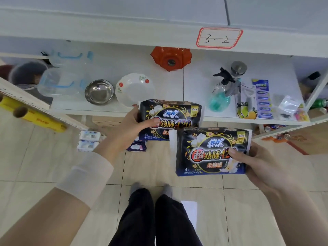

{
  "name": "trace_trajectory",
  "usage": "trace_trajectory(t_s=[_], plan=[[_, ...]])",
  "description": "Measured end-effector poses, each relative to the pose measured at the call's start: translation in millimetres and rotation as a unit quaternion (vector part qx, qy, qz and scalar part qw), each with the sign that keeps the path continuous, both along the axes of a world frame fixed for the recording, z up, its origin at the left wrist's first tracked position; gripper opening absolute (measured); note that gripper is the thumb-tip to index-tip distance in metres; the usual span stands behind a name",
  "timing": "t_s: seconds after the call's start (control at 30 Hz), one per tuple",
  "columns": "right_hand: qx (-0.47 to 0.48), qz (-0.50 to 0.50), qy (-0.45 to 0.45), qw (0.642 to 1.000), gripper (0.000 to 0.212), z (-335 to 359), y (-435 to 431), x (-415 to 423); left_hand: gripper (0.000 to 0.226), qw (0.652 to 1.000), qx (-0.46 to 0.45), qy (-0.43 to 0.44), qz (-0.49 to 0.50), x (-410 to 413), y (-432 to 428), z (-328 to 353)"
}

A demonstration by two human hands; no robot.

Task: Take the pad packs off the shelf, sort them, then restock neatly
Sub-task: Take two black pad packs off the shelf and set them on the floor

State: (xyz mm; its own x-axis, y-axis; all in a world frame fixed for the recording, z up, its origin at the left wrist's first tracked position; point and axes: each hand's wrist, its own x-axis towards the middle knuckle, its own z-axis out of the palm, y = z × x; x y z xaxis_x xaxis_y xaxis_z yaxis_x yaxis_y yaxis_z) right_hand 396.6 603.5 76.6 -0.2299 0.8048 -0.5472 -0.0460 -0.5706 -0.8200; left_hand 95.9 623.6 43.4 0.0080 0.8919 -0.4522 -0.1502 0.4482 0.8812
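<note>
Gripped in the left hand (127, 126), thumb across the front and fingers behind: a black plastic pad pack with gold flowers and red lettering (170, 112), held in the air just in front of the edge of the white lower shelf (195, 82); pinched at its right end by the right hand (262, 164), thumb on the front: a second black flowered pad pack (211, 151) of the same print, lower and nearer, overlapping the first pack's lower right corner in view; touching or not, impossible to tell; hands apart, each closed on its own pack.

Down on the beige tiled floor (53, 166) below the shelf edge: two white packs with blue print (89, 135), side by side; near them, a small dark purple pack (136, 146).

On the shelf board: a round steel bowl (99, 92) just beside a white bowl with red flowers (134, 89); clear plastic boxes with blue clips (60, 82) to the left; an orange scalloped plastic dish (171, 58) at the back; a teal spray bottle with black trigger (220, 96) to the right.

On the upper shelf's front edge: a red-bordered label reading 3-2 (219, 38).
</note>
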Motion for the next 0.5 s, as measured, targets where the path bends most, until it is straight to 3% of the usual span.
trace_trajectory(t_s=[0.2,0.37,0.5], plan=[[-0.031,-0.005,-0.006,0.999,0.090,-51,-4,0,0.056,0.999,-0.036,0.000,-0.034,3,13,-64],[-0.053,-0.010,-0.015,0.998,0.093,-145,0,2,0.069,0.995,-0.067,0.003,-0.080,6,31,-166],[-0.047,-0.001,-0.043,0.998,0.097,-236,14,5,0.059,0.991,-0.058,-0.004,-0.121,9,51,-262]])
